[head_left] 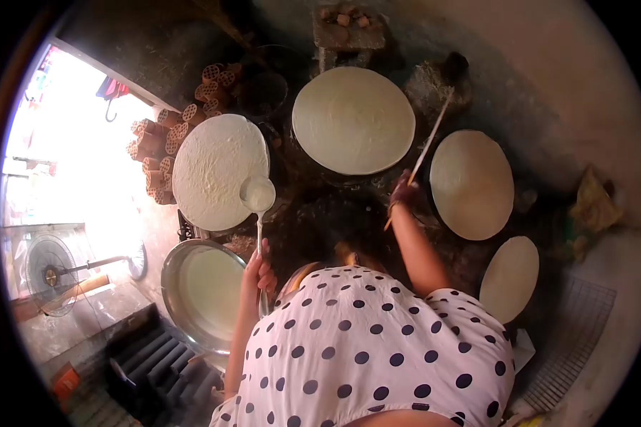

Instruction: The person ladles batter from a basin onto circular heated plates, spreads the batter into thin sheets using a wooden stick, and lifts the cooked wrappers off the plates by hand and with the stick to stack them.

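Note:
My left hand [261, 272] is wrapped round the handle of a metal ladle [258, 193]. The ladle's bowl is over the lower right edge of a round pale batter sheet [214, 171] with a rough, wet-looking surface. Below it, left of my hand, a wide metal basin [174, 285] holds pale liquid batter. My right hand [404, 191] is closed on a long thin stick [431, 141] that points up and away. The stick passes between a smooth round sheet [354, 121] at the back and another round sheet [471, 185] on the right.
A smaller-looking pale round sheet [510, 279] lies at lower right, near a wire rack [573, 334]. Perforated clay-coloured briquettes [171, 135] are stacked at upper left. A fan [50, 276] stands far left, and a brick-topped stand [349, 32] is at the back.

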Tool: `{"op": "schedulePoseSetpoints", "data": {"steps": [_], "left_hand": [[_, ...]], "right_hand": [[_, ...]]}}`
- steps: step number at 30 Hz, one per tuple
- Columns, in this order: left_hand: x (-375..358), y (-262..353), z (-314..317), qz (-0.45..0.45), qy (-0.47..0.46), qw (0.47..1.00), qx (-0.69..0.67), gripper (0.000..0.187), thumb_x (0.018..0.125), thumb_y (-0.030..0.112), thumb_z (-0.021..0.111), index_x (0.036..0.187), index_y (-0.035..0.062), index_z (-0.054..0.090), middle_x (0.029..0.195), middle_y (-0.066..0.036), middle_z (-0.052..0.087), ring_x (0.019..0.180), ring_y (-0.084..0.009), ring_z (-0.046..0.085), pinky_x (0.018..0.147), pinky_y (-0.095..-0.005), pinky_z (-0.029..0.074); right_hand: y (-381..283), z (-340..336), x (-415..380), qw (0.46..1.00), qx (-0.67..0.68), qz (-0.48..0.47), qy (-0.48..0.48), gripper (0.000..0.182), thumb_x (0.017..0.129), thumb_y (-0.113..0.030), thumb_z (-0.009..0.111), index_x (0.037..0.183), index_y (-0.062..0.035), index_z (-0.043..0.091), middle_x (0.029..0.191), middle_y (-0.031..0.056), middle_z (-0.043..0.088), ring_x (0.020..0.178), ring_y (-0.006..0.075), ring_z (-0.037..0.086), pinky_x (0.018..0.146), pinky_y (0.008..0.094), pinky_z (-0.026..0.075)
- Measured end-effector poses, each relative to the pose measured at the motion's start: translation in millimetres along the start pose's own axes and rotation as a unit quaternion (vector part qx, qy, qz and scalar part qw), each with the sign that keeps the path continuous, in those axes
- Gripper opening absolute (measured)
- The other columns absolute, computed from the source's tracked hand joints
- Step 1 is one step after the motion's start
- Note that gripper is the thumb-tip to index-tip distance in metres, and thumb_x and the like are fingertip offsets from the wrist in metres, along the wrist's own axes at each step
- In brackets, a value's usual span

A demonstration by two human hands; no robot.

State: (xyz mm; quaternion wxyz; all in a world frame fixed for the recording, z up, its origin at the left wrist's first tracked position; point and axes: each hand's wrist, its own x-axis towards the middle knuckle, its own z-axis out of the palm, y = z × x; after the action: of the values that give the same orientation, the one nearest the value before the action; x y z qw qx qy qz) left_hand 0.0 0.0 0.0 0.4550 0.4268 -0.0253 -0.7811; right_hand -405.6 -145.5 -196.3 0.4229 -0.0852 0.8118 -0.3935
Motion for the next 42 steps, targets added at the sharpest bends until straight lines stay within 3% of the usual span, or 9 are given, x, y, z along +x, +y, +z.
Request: {"op": "schedulePoseSetpoints", "data": {"steps": [3, 6, 7, 10, 15, 19, 25, 27, 42], "left_hand": [[-28.8, 20.9, -8.4, 0.004, 0.017, 0.999, 0.041, 0.037, 0.098, 0.022, 0.044, 0.134, 0.0153, 0.042, 0.061, 0.007, 0.035, 0.042, -0.0013, 0.033, 0.037, -0.0186, 0.028], [-7.2, 8.1, 3.0, 0.003, 0.016, 1.000, 0.018, 0.036, 0.098, 0.021, 0.043, 0.133, 0.0149, 0.042, 0.061, 0.007, 0.034, 0.041, -0.0015, 0.032, 0.037, -0.0186, 0.028], [-7.0, 4.3, 7.1, 0.004, 0.021, 1.000, 0.008, 0.036, 0.098, 0.021, 0.043, 0.133, 0.0147, 0.042, 0.061, 0.007, 0.034, 0.042, -0.0015, 0.032, 0.037, -0.0186, 0.028], [-10.0, 6.9, 0.5, 0.010, 0.024, 1.000, 0.009, 0.036, 0.098, 0.020, 0.042, 0.133, 0.0145, 0.042, 0.062, 0.007, 0.035, 0.042, -0.0014, 0.032, 0.037, -0.0186, 0.029], [-15.6, 9.7, -3.3, 0.037, 0.014, 0.999, 0.004, 0.037, 0.098, 0.019, 0.042, 0.134, 0.0141, 0.041, 0.063, 0.007, 0.036, 0.043, -0.0013, 0.033, 0.037, -0.0187, 0.029], [-18.9, 9.7, -7.1, 0.045, 0.035, 0.998, -0.003, 0.040, 0.099, 0.020, 0.041, 0.137, 0.0130, 0.036, 0.063, 0.007, 0.036, 0.043, -0.0009, 0.032, 0.038, -0.0179, 0.029], [-18.4, 14.2, -6.4, 0.048, 0.037, 0.998, -0.006, 0.037, 0.097, 0.021, 0.043, 0.134, 0.0131, 0.040, 0.063, 0.007, 0.036, 0.043, -0.0011, 0.032, 0.038, -0.0179, 0.030], [-18.4, 16.3, -2.5, 0.044, 0.048, 0.998, -0.005, 0.037, 0.097, 0.021, 0.044, 0.133, 0.0131, 0.041, 0.064, 0.008, 0.036, 0.043, -0.0011, 0.032, 0.038, -0.0178, 0.030], [-5.2, 23.2, 7.3, 0.042, 0.041, 0.998, 0.014, 0.038, 0.098, 0.023, 0.043, 0.135, 0.0147, 0.040, 0.062, 0.008, 0.035, 0.042, -0.0012, 0.033, 0.037, -0.0186, 0.030]], "right_hand": [[-13.7, 11.7, 1.2, 0.980, -0.107, -0.122, 0.114, 0.058, 0.089, -0.053, 0.047, 0.095, 0.0022, 0.063, 0.093, 0.0273, 0.063, 0.089, 0.0447, 0.060, 0.075, 0.0472, 0.049], [-44.3, 12.8, 131.6, 0.979, -0.113, -0.114, 0.123, 0.040, 0.087, -0.044, 0.055, 0.086, -0.0045, 0.060, 0.050, 0.0085, 0.054, 0.039, 0.0248, 0.053, 0.039, 0.0382, 0.041], [-78.0, 8.0, 101.6, 0.989, -0.051, -0.062, 0.125, 0.044, 0.083, -0.044, 0.060, 0.094, -0.0020, 0.062, 0.069, 0.0152, 0.064, 0.059, 0.0293, 0.064, 0.053, 0.0409, 0.049], [-122.9, 15.8, 55.7, 0.978, -0.138, -0.023, 0.157, 0.052, 0.073, -0.035, 0.071, 0.111, -0.0012, 0.061, 0.115, 0.0195, 0.061, 0.103, 0.0334, 0.061, 0.086, 0.0422, 0.049], [-117.6, 28.5, 82.8, 0.971, -0.207, -0.078, 0.093, 0.045, 0.072, -0.026, 0.069, 0.109, -0.0002, 0.062, 0.112, 0.0214, 0.062, 0.097, 0.0340, 0.064, 0.082, 0.0378, 0.052], [-124.3, 26.9, 104.6, 0.988, -0.126, -0.055, 0.071, 0.043, 0.078, -0.029, 0.066, 0.110, -0.0033, 0.057, 0.077, 0.0104, 0.062, 0.070, 0.0250, 0.061, 0.062, 0.0442, 0.046], [-137.6, 28.7, 66.1, 0.957, -0.255, -0.084, 0.107, 0.052, 0.076, -0.044, 0.065, 0.108, -0.0031, 0.065, 0.093, 0.0167, 0.068, 0.090, 0.0293, 0.064, 0.081, 0.0398, 0.048], [-132.6, 26.2, 48.4, 0.944, -0.229, -0.209, 0.114, 0.053, 0.074, -0.046, 0.066, 0.105, -0.0034, 0.067, 0.109, 0.0197, 0.064, 0.101, 0.0322, 0.062, 0.086, 0.0402, 0.048], [-159.3, 41.8, 4.0, 0.926, -0.159, -0.310, 0.144, 0.039, 0.077, -0.037, 0.063, 0.092, -0.0017, 0.068, 0.091, 0.0197, 0.067, 0.087, 0.0344, 0.064, 0.078, 0.0384, 0.047]]}}
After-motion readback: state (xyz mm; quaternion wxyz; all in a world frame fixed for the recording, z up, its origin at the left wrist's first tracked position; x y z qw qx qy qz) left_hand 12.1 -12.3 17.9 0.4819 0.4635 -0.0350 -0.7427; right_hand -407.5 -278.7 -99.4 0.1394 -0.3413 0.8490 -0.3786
